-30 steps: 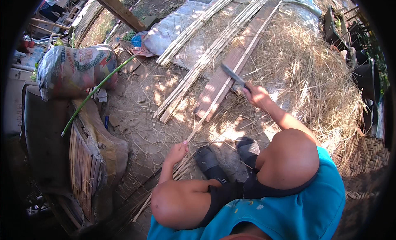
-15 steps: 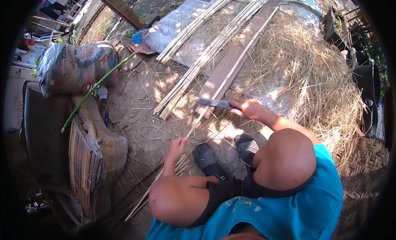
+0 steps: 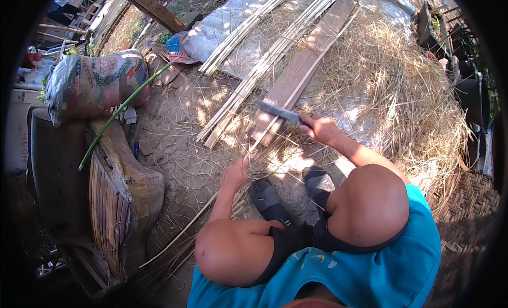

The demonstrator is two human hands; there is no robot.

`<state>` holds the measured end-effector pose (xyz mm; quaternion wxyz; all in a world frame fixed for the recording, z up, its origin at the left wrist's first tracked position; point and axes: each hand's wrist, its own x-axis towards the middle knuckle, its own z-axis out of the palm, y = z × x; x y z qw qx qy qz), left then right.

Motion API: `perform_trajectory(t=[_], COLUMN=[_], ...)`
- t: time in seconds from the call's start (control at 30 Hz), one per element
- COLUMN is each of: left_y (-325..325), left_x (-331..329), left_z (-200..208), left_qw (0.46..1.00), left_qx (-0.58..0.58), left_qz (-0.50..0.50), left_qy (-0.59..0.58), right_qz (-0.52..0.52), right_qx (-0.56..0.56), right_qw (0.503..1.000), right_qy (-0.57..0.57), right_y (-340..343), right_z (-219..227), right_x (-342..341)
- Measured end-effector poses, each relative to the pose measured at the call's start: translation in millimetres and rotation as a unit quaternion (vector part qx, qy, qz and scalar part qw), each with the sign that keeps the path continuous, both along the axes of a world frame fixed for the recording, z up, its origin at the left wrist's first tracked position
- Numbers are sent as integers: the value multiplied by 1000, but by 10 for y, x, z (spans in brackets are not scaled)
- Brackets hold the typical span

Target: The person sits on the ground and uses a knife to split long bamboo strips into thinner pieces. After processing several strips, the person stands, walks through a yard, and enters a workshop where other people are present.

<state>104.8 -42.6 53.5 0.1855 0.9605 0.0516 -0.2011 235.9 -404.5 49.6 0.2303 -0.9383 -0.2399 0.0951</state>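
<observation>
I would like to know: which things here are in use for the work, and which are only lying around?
In use:
Pale strip, held in the left hand
Knife, gripped in the right hand, crossing the strip
Brown board, beneath the strip
Probably the strip bundle alongside

Apparently just lying about:
Green stalk
Stuffed sack

The floor is bare brown dirt (image 3: 177,144), outdoors, with bright spots of sun and patches of shade on it. A pale, crinkly sheet (image 3: 218,28) covers the ground farther off. A thick brown wooden post (image 3: 153,11) slants at the top. On the left, a fat, colourful sack (image 3: 98,85) lies near worn brown wooden slats (image 3: 108,213). On the right is a tan woven mat (image 3: 471,205).
</observation>
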Motion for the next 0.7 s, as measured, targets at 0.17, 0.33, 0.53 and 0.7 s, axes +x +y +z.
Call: perform_trajectory(t=[0.17,0.33,0.53,0.7], left_y=[282,31,166,168], left_x=[-275,156,23,-294], left_z=[-123,-164,-179,-120], left_qw=[998,972,981,983], left_qx=[-38,-227,-183,-170], left_qz=[-3,51,45,67], left_qy=[-47,38,48,22], right_qz=[-386,-41,-78,101], right_qx=[-72,72,19,32], right_qw=[920,996,995,994], right_qy=[0,-14,-54,31], right_y=[-1447,25,-351,106], right_z=[148,91,-81,173], right_x=[1286,15,267,-60])
